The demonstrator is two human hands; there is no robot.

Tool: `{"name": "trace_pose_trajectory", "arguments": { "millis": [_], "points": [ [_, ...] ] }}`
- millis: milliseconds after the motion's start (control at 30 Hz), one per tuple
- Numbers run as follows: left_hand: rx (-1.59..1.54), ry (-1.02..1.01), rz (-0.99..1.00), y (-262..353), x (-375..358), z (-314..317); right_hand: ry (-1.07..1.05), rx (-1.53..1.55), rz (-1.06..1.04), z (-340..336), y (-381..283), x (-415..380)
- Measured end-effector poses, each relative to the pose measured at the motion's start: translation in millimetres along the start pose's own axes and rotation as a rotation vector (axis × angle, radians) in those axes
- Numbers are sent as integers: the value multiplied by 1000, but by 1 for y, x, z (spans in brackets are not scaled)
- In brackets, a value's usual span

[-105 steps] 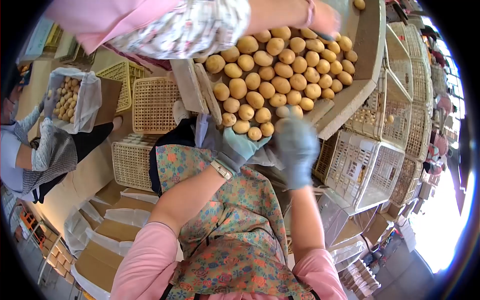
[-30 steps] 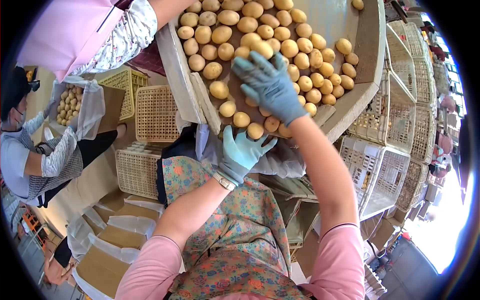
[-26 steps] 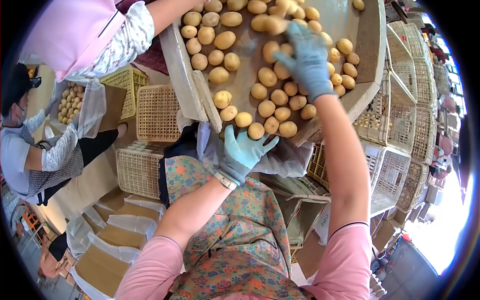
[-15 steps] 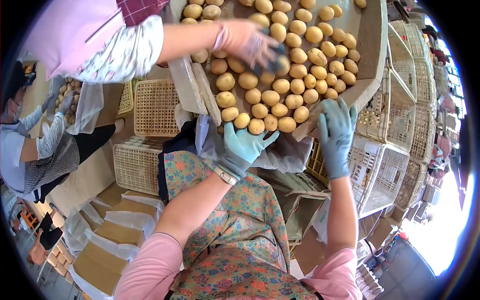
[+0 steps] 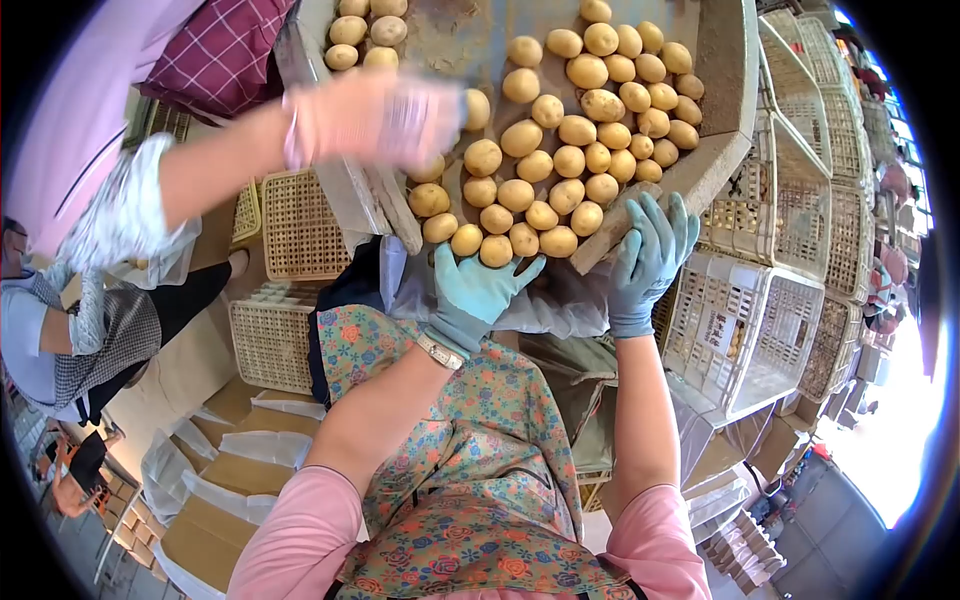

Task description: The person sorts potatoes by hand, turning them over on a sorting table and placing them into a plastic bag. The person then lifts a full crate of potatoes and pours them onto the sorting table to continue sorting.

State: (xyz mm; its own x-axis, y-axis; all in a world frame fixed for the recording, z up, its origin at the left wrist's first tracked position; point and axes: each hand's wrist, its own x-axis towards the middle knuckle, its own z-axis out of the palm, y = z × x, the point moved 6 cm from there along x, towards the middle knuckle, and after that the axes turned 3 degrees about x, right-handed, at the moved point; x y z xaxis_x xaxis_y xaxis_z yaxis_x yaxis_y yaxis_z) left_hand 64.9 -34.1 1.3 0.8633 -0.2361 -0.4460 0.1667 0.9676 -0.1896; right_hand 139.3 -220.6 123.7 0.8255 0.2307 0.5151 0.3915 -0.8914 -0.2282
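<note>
Many yellow potatoes lie on a sorting tray in front of me. My left hand, in a pale blue glove, is at the tray's near edge with fingers spread, just below the front row of potatoes. No potato is in its grasp. My right hand, in a grey-blue glove, rises beside the wooden rim at the tray's near right corner. Its fingers are stretched upward and hold nothing I can see. A co-worker's gloved hand, blurred by motion, reaches over the tray's left side.
Stacked plastic crates stand along the right. More crates are on the left, near lined cardboard boxes on the floor. Another person works at far left. Clear plastic sheeting hangs below the tray's front edge.
The co-worker's hand has swept left across the tray, leaving fewer potatoes in the upper middle. My right hand has shifted slightly left, its fingers less upright. My left hand stays at the edge.
</note>
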Motion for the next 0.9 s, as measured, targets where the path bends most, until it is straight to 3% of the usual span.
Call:
{"name": "trace_pose_trajectory", "arguments": {
  "millis": [500, 633, 700, 767, 833, 867, 900],
  "points": [
    [-38, -19, -26, -1, -2, 6, 18, 2, 37, 0, -3, 3],
    [-6, -11, 5, 0, 0, -3, 4, -93, 48, -9, -32, 7],
    [-43, -43, -47, -1, -1, -5, -166, 112, 34, -4, -68, -6],
    [-106, -96, -158, -3, -8, -12, -643, 331, 44, 28, -114, -30],
    [-30, 210, -104, -4, 1, -83, -519, 518, -60, 41, -146, -54],
    [-29, 211, -101, -9, 1, -108, -519, 522, -61, 46, -157, -53],
    [-132, -29, -2, -9, -2, -117, -434, 501, -34, 46, -163, -46]
  ]
}}
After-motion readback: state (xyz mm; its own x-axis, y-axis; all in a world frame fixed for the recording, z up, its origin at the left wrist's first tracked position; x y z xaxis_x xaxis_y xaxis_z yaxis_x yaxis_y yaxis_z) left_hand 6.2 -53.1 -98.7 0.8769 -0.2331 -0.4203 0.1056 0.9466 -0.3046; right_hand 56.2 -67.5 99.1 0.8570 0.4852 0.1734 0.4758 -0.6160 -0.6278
